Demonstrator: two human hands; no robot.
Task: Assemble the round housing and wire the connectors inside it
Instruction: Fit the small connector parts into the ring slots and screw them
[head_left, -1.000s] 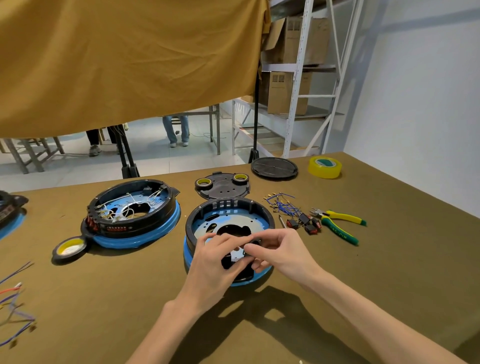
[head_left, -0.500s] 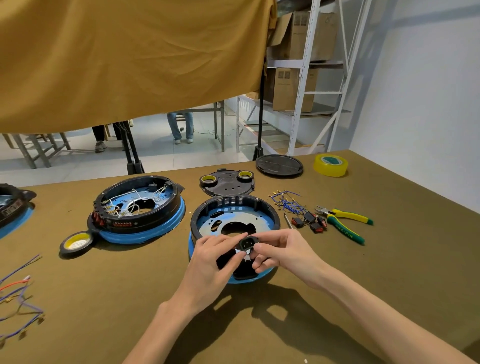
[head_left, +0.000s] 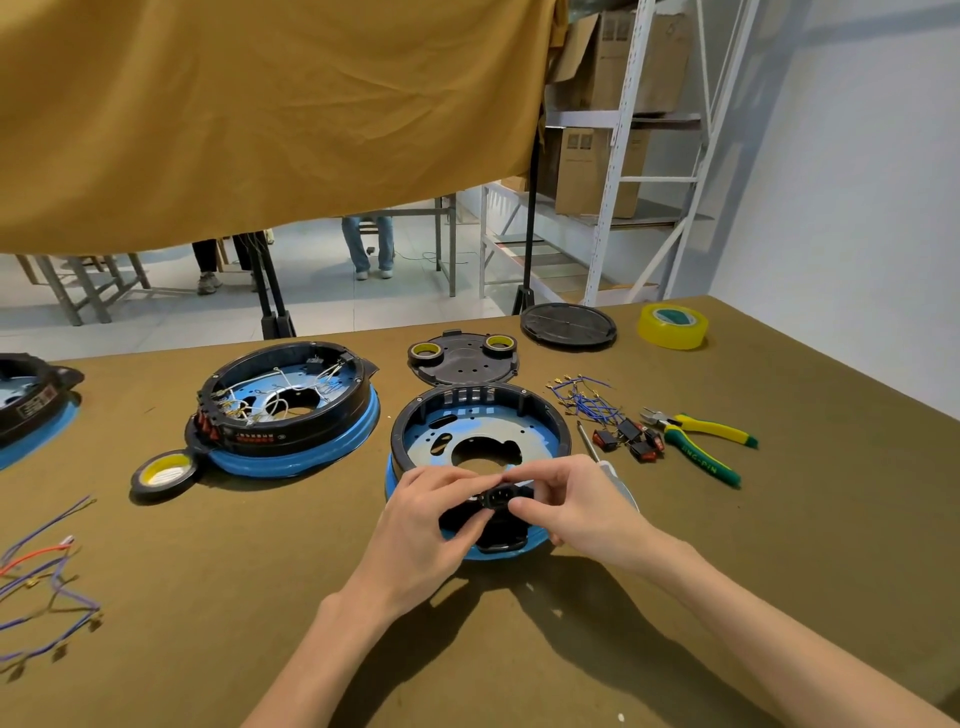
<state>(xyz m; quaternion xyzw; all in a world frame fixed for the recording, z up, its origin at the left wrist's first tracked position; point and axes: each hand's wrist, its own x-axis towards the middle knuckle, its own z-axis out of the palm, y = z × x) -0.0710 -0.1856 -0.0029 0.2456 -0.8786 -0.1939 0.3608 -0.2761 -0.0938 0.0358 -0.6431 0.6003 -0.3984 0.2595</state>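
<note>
My view, colours keyed to the round housing at centre: it has a black ring wall, a silver plate with patches of blue film, and a blue base rim. I see a black socket connector at its near edge. Left of it, a second housing in black over blue carries white wires and red switches. Beside that lies a black tape roll with a yellow core. Right of the round housing: blue wires, black-and-red switches, pliers with yellow-and-green handles. Behind and right, a yellow tape roll. Far left, purple and orange wires. The table cloth is olive brown; the hanging curtain is mustard
</note>
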